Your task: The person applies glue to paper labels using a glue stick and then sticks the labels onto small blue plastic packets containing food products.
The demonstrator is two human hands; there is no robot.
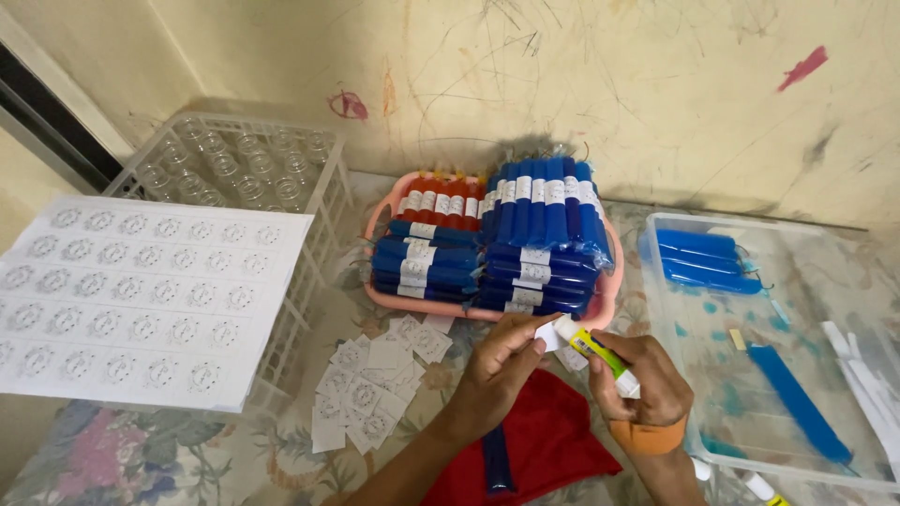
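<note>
Right hand (647, 379) grips a glue stick (600, 358), yellow-green with a white cap end, and I see its tip meeting a small white label (547, 334) that my left hand (502, 367) pinches between thumb and fingers. Both hands hover just in front of the pink basket (380, 217), which sits toward the far edge of the desk (291, 459) and is packed with blue and red tubes (539, 234) that already wear white labels. I judge that much as done. Cut labels (370, 389) lie loose on the desk's flowered cloth just left of my left hand, and an uncut label sheet (141, 300) rests on the white crate (319, 201) of glass vials near the left edge. Bare blue tubes (698, 258) wait in the clear bin (670, 319) at the right, so I reckon plenty is left.
</note>
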